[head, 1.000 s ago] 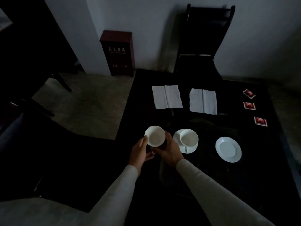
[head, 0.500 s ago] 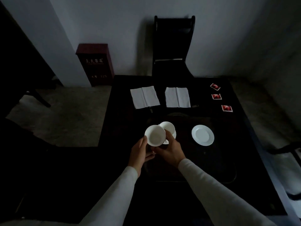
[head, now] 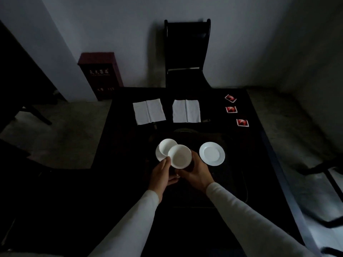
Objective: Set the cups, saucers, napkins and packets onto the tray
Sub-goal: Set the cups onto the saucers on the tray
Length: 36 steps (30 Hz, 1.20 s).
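Both hands hold a white cup (head: 179, 156) in front of me, above the dark tray (head: 239, 175). My left hand (head: 161, 173) touches its left side and my right hand (head: 196, 172) wraps its right side and base. Behind it a second white cup (head: 167, 145) sits on a saucer (head: 158, 156), partly hidden by the held cup. An empty white saucer (head: 212, 153) lies on the tray to the right. Two white napkins (head: 149, 111) (head: 186, 111) lie on the table beyond the tray. Three red packets (head: 230, 98) (head: 231, 109) (head: 242, 122) lie at the far right.
The black table (head: 122, 130) is very dark, and the tray's outline is faint. A black chair (head: 186, 56) stands behind the table against the wall. A dark red cabinet (head: 100, 75) stands on the floor at the left. Another chair's frame (head: 326, 173) shows at the right.
The held cup has moved right, from left of the cup-and-saucer set to in front of it, with both hands still on it. The view has shifted, so the table sits more centred.
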{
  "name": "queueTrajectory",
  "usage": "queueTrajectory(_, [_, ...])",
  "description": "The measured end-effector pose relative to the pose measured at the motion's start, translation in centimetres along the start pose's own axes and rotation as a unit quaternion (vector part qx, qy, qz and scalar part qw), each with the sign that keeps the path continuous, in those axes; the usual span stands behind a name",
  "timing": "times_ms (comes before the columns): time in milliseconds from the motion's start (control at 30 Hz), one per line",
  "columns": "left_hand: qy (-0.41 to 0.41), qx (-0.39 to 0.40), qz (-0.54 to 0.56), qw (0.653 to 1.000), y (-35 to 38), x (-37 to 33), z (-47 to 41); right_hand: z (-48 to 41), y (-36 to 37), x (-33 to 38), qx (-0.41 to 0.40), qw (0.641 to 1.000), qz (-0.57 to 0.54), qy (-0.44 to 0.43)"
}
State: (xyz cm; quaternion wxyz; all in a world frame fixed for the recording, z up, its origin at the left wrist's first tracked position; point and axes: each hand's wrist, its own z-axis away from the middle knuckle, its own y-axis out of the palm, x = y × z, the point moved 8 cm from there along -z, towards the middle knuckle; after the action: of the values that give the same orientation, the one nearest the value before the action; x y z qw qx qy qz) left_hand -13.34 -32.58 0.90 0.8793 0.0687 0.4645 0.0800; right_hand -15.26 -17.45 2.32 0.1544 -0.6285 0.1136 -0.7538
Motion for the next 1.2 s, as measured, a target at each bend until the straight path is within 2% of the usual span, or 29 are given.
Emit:
queueTrajectory(367, [-0.007, 0.003, -0.013, 1.000, 8.8, 2.2, -1.8, -1.0, -7.9, -4.7, 0.007, 1.000, -0.001, 0.029])
queueTrajectory(667, [-0.063, -0.021, -0.002, 0.998, 13.9, 4.6, -5.1, -3.3, -12.4, -9.2, 0.012, 0.997, 0.024, 0.071])
queueTrajectory(1200, [-0.119, -0.046, 0.006, 0.992, 17.0, 7.5, -10.3, -7.6, -14.0, -14.5, 0.046, 0.990, 0.015, 0.134])
